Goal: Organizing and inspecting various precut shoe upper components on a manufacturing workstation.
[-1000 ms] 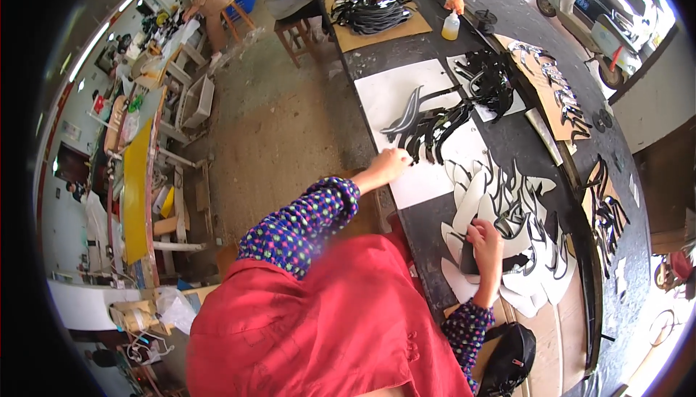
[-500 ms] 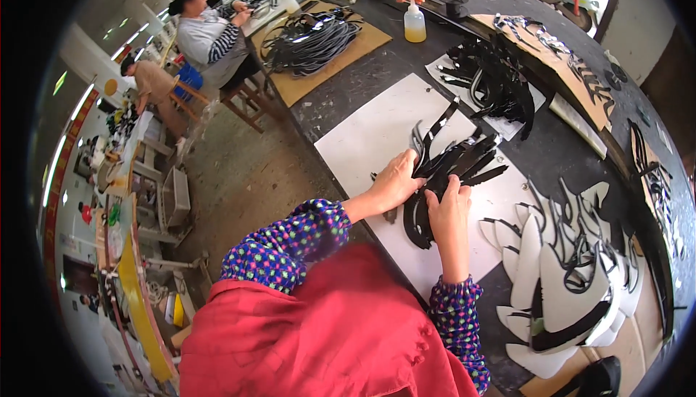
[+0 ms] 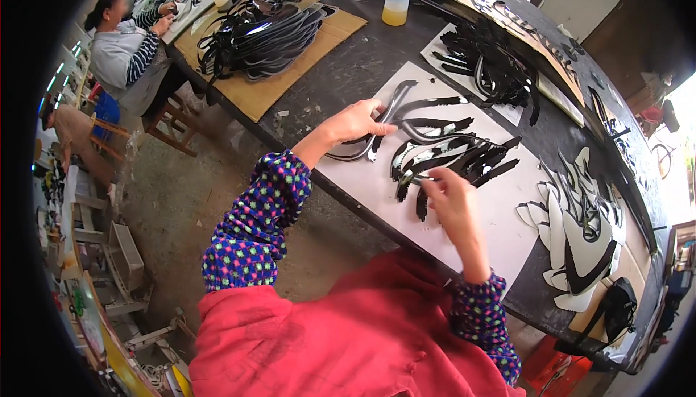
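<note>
Curved black strips [image 3: 435, 150], some with pale patches, lie fanned out on a white board [image 3: 500, 237] at the table's edge. My left hand [image 3: 355, 123] is closed on a few bent, shiny strips [image 3: 397, 100] at the fan's left end, with their tails curling below the fingers. At the near side of the fan, my right hand [image 3: 451, 197] has thumb and forefinger together at the end of one strip. That hand is slightly blurred, and the strip end is partly hidden by the fingers.
Behind the board, a pile of black strips [image 3: 493, 63] sits on a white sheet. White cut pieces with black edging [image 3: 580, 230] lie at right. Farther back are a bundle of black strips [image 3: 268, 34] on cardboard [image 3: 254, 100] and a bottle of yellow liquid [image 3: 395, 7]. A co-worker [image 3: 119, 56] sits at far left.
The bunched strips are now spread apart across the board. My left hand has drawn away to the far left with some strips, while my right hand stays at the near side. The view has shifted.
</note>
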### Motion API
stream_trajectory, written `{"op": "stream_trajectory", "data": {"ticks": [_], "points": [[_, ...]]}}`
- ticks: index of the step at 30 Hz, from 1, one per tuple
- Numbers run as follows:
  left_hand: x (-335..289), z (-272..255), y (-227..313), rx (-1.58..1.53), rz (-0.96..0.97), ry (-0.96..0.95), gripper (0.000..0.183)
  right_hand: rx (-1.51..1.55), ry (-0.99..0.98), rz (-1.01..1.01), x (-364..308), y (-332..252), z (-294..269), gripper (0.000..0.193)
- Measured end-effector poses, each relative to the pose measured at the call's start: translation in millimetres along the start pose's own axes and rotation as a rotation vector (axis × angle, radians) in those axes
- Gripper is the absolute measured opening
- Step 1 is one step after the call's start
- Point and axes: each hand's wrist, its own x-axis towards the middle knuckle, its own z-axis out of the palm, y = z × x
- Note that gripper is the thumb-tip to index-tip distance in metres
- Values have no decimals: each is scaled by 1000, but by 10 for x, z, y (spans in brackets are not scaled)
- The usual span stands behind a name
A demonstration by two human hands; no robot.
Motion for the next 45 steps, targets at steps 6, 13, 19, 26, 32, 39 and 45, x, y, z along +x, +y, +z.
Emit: {"op": "stream_trajectory", "data": {"ticks": [6, 13, 19, 26, 32, 39, 45], "points": [[-111, 23, 142, 7, -48, 59, 41, -240, 488, -36, 46, 607, -141, 51], [-190, 334, 700, 521, 557, 430, 42, 441, 250, -77, 432, -43, 554, 60], [-476, 737, 328, 706, 563, 147, 50, 464, -148, 31, -72, 92, -84, 33], [-497, 675, 488, 900, 549, 100, 52, -217, 688, -347, 269, 823, -586, 23], [-420, 606, 449, 1239, 758, 105, 42, -406, 679, -664, 626, 703, -1041, 10], [-458, 473, 283, 1227, 577, 160, 55, 316, 324, -570, -260, -357, -1582, 9], [-718, 672, 815, 646, 781, 533, 15, 493, 117, -447, -820, 336, -1446, 13]]}}
